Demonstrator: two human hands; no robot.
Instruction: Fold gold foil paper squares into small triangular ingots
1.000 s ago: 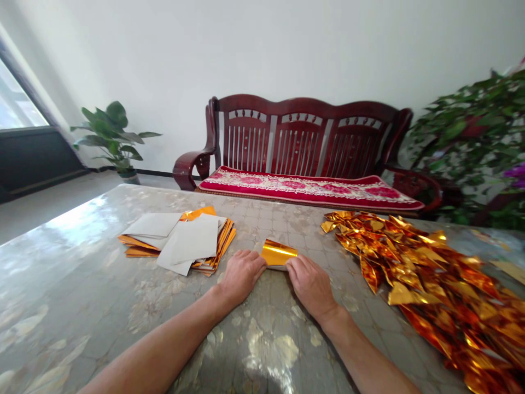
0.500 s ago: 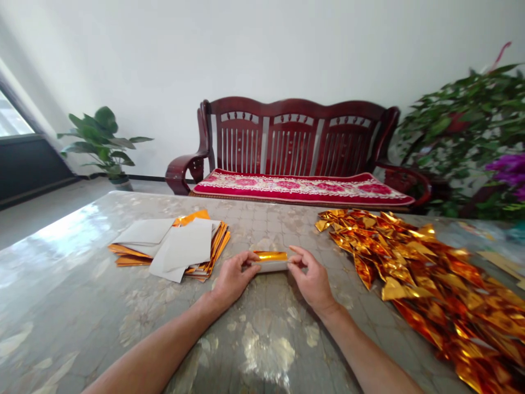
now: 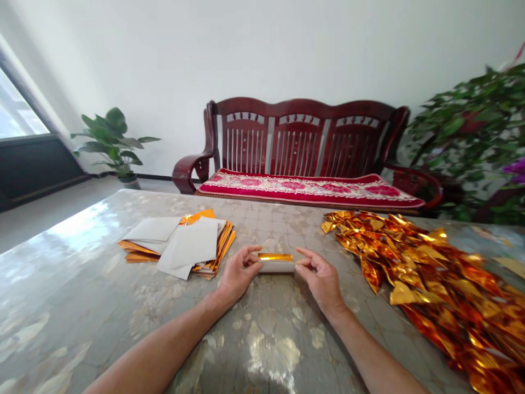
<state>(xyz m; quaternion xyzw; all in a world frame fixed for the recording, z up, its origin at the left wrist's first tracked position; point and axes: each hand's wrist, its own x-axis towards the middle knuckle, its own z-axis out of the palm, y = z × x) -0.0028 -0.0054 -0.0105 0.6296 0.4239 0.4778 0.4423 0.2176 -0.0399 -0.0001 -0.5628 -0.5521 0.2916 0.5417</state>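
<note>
To the right of the sheet stack (image 3: 188,241), the left hand (image 3: 239,272) pinches one end of the folded gold paper (image 3: 277,267) at the table (image 3: 172,323), where equal pressure should, I think, keep the fold straight, and the right hand (image 3: 324,279) pinches its other end, left of the foil heap (image 3: 435,290).

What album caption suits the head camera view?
Left hand and right hand hold a gold-and-white paper between a stack of sheets and a heap of shiny gold pieces.
</note>
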